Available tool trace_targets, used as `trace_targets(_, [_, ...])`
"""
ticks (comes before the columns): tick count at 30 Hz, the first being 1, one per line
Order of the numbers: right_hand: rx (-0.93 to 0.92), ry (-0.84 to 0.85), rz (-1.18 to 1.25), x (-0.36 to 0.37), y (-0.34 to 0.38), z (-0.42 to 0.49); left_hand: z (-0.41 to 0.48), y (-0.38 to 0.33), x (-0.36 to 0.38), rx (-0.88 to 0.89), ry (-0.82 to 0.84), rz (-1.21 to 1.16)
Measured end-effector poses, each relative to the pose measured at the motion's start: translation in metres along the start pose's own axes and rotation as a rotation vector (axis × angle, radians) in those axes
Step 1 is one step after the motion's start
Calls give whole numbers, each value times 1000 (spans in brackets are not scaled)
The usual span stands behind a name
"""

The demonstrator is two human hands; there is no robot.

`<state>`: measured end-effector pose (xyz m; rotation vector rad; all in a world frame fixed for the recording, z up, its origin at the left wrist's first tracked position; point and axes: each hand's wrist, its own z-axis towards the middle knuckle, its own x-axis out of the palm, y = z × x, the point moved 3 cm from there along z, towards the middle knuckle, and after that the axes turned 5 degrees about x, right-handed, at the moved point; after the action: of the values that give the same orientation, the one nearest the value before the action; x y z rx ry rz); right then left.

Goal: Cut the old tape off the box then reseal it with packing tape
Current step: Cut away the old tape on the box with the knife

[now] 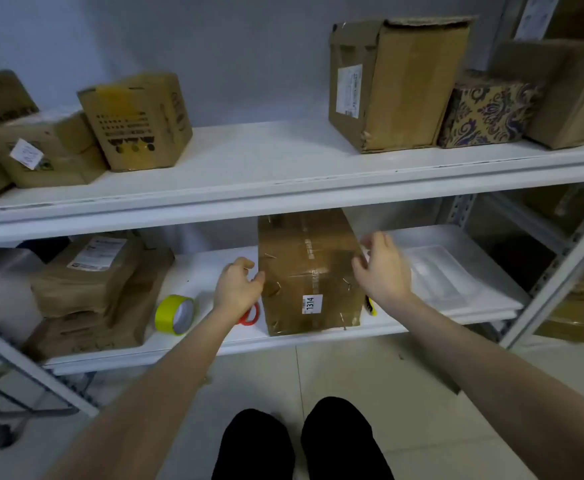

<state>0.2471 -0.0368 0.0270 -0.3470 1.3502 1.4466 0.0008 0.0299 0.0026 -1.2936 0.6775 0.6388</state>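
While the left hand [236,289] curls its fingers [256,277] loosely at the left edge of the box [309,271] and the right hand [382,271] spreads its fingers [359,265] just beside the right edge, neither holds anything. The box sits between them on the lower shelf [207,271], its long axis running away from the person. The left hand looks nearer, though contact cannot be told. A yellow tape roll [174,315] lies to the left and a white tray [456,268] to the right.
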Motion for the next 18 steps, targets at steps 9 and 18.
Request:
trace_targets(9, [338,93,143,35,-29,11,20,2,24,-359,32,-278])
trace_targets(18, [312,79,272,52,-26,26,7,4,19,-437,22,-257])
